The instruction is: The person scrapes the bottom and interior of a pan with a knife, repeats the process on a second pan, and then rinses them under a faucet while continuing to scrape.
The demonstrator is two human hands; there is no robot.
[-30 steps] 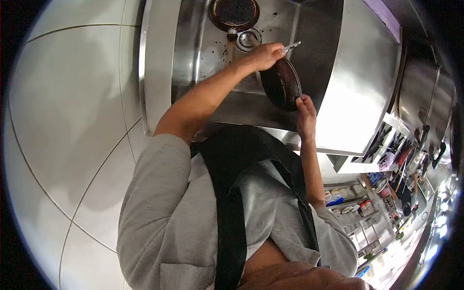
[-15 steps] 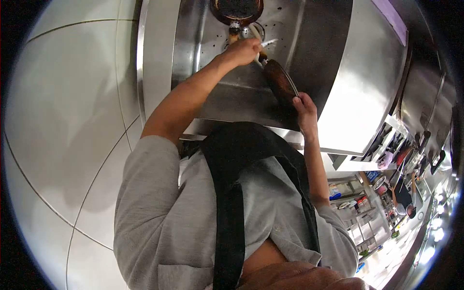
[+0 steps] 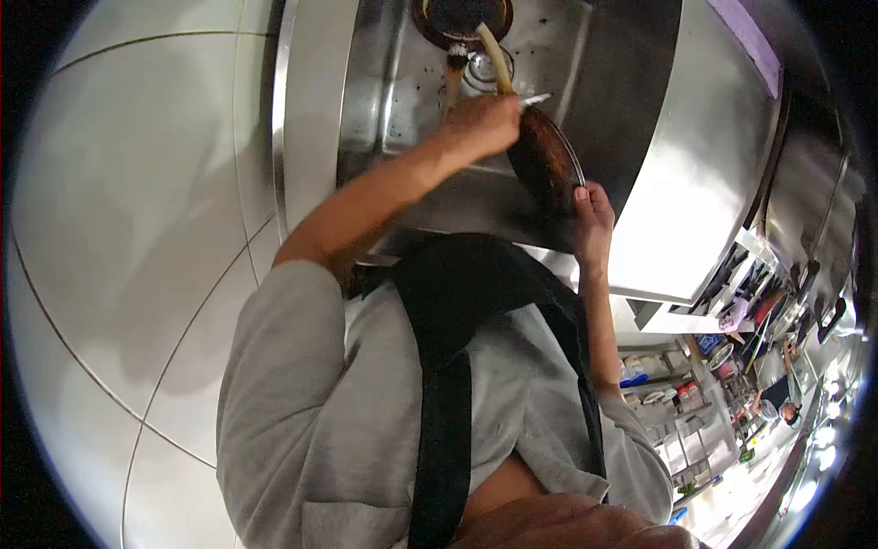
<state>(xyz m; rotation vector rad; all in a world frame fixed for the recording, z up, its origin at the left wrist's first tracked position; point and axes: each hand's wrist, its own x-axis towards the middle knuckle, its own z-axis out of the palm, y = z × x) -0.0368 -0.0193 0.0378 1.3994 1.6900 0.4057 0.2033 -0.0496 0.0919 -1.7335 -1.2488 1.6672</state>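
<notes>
My right hand [image 3: 594,209] grips the rim of a browned, scorched frying pan [image 3: 547,163], tilted on edge over the near side of the sink. Its pale handle [image 3: 495,57] points away from me. My left hand [image 3: 489,123], slightly blurred, is closed at the handle end of the pan. From its fingers sticks a thin, pale, blade-like tool [image 3: 536,100], overlapping the pan's edge; I cannot tell its exact kind. Farther in lies a second dark frying pan [image 3: 462,20], its worn wooden handle [image 3: 454,80] toward me.
The steel sink [image 3: 389,110] has dark crumbs scattered around its drain [image 3: 479,71]. A steel counter [image 3: 695,183] adjoins on the right, and a tiled surface [image 3: 128,229] on the left. Shelving [image 3: 672,389] and another person [image 3: 780,398] appear far off at right.
My left hand has moved nearer me and rightward, from the handle to the pan's edge, with the pale tool. The held pan has turned, showing more of its browned surface.
</notes>
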